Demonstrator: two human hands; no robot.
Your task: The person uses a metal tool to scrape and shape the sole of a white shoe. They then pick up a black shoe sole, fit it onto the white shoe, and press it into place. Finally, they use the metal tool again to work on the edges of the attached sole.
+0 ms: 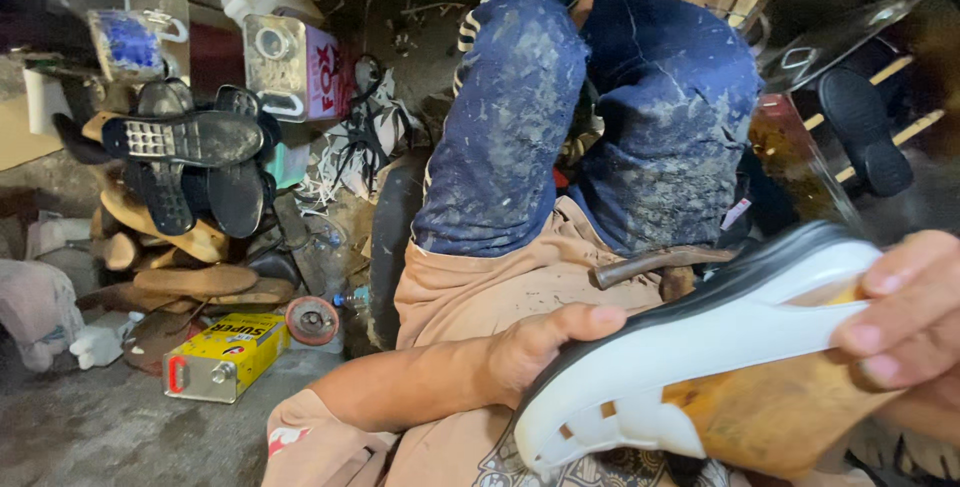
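Observation:
I hold a shoe sole [690, 367] tilted across my lap, white on its underside with a black edge and a tan, glue-stained patch near the heel. My left hand [545, 342] grips its toe end from behind, thumb lying along the black rim. At the frame's right edge, my right hand [910, 317] pinches the heel end with its fingers over the white face. My legs in stained blue trousers [600, 117] stretch out ahead, over a tan cloth on my lap.
A pile of black and tan soles [190, 177] stands at left. In front of it lie a yellow tin can [225, 355] and a round red lid [312, 320]. Metal cans [290, 67] sit behind. A black sole [865, 132] rests at right.

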